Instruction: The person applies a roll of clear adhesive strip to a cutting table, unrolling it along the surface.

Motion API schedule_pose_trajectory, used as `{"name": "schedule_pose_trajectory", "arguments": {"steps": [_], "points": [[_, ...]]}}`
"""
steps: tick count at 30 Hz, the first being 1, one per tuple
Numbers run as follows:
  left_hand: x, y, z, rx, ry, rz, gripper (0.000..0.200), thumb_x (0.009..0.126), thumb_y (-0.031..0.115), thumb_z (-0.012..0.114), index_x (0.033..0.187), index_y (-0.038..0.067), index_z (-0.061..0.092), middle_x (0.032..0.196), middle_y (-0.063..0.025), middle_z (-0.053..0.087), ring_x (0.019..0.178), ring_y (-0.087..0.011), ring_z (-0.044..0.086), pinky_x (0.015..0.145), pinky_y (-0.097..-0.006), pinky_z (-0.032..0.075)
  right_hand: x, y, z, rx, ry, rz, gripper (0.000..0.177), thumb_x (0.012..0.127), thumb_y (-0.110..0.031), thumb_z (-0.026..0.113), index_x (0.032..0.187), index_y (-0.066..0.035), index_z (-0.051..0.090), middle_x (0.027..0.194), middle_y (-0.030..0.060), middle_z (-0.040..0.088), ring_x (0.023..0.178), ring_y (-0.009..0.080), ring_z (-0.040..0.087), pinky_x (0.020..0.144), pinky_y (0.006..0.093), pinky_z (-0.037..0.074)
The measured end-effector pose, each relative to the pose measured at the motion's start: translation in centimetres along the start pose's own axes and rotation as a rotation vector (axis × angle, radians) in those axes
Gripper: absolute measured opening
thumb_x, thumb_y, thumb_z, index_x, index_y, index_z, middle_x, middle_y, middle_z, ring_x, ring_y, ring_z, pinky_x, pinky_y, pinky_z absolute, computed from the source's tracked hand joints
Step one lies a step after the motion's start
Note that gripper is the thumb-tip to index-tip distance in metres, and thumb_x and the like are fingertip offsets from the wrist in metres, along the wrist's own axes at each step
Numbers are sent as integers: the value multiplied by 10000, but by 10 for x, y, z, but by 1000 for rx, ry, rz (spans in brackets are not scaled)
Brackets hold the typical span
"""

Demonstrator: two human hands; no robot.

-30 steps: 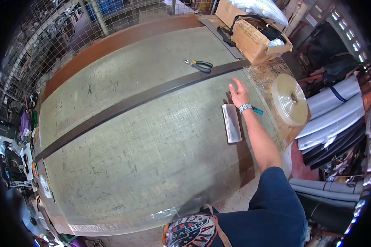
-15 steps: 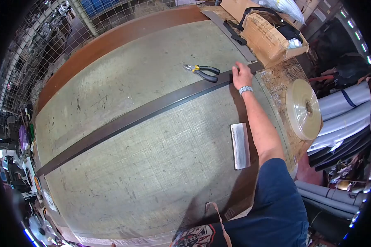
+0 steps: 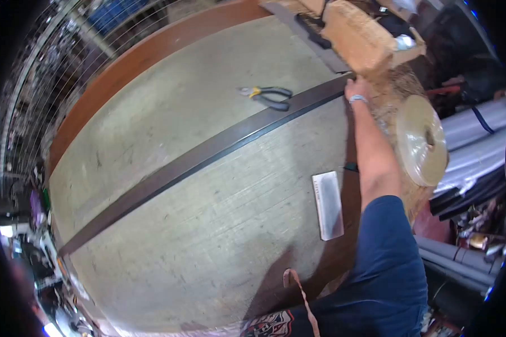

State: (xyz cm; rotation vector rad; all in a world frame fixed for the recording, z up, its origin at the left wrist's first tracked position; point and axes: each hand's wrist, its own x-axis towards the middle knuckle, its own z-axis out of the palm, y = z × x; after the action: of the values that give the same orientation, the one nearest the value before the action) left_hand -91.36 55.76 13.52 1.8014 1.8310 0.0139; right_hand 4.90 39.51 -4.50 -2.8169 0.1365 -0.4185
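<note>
Right hand (image 3: 358, 88) is reaching to the far right end of the long dark bar (image 3: 236, 135), fingers bending at that end, back of the hand facing up. Blur is hiding the fingertips, so cannot tell whether they are gripping or only touching. Forearm (image 3: 374, 149) is running up and slightly left from the elbow, arm extending almost straight, navy sleeve (image 3: 385, 241) covering the upper arm, silver wristband (image 3: 358, 98) sitting at the wrist.

Bar is lying diagonally across the worktable (image 3: 208, 224), lower left to upper right. Pliers (image 3: 257, 91) with black and yellow handles are resting just beyond it, handles pointing right toward the bar. Pale rectangular block (image 3: 328, 205) is lying on the near side, left of the arm. Cardboard box (image 3: 357, 36) is standing just past the hand; roll of translucent strip (image 3: 416, 137) is lying right of the forearm. Pinkish strap (image 3: 302, 289) is hanging near the person's shirt (image 3: 270, 324), at the bottom.
</note>
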Motion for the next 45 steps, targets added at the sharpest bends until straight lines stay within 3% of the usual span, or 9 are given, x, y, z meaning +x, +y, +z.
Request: {"name": "schedule_pose_trajectory", "arguments": {"steps": [2,3,5,8,13,18,30,40,45], "points": [[0,-2,-9,82,-20,0,491,1055,319,608,1493,101,560,1493,-236,564,1346,-361,581,1169,-450,419,15,16,10,-206,-96,-168,348,958,-348,669,1114,-51,760,1161,228,723,1173,418,655,1028,531,502],[12,-77,9,20,172,129,403,1003,244,649,1281,-47,662,1224,-186,695,1136,-296,642,1025,-408,477,11,16,5,-410,-124,-357,454,993,-382,612,1248,-22,721,1248,232,708,1214,415,643,1074,501,478],[10,2,0,1,155,22,321,934,172,697,1163,-53,681,1168,-183,707,1137,-307,647,1034,-398,469,39,49,38,294,-181,-247,504,978,-411,630,1291,-24,712,1312,217,698,1250,350,649,1094,438,470],[8,37,-5,12,116,123,300,892,155,700,1127,-32,699,1176,-192,707,1139,-327,661,1035,-392,471,112,102,102,-123,-69,-352,727,975,-603,573,1482,-82,563,1449,183,617,1353,387,569,1140,461,432],[-27,70,0,-604,-254,171,365,931,168,738,1227,-40,691,1291,-153,700,1247,-271,628,1063,-400,461,127,122,106,129,-42,-410,723,974,-619,592,1446,-72,602,1395,177,662,1299,337,624,1105,429,459],[-64,81,7,-853,-790,292,406,960,211,748,1259,-54,678,1331,-158,683,1305,-270,597,1112,-403,437,46,67,13,303,-148,-403,645,987,-564,635,1389,-59,648,1282,126,732,1190,272,688,1028,376,495],[-47,-4,-8,-665,-1102,471,298,940,212,784,1072,-50,731,1089,-145,743,1068,-235,660,998,-376,483,-251,-5,-196,788,-708,-763,435,1069,-256,605,1388,39,596,1323,130,677,1220,204,629,1059,328,467],[191,-54,-97,-513,-172,438,210,937,235,779,933,29,741,847,1,715,800,-81,621,710,-287,522,-500,12,-324,555,-968,-846,290,1057,-199,613,1204,43,677,1042,66,729,997,152,671,909,307,518],[446,-28,-123,-421,476,564,179,906,167,735,953,-4,715,838,-130,729,791,-245,705,730,-384,547,-625,72,-346,775,-945,-311,190,1061,-206,616,1119,-38,682,957,64,702,872,177,654,765,317,527]]}}
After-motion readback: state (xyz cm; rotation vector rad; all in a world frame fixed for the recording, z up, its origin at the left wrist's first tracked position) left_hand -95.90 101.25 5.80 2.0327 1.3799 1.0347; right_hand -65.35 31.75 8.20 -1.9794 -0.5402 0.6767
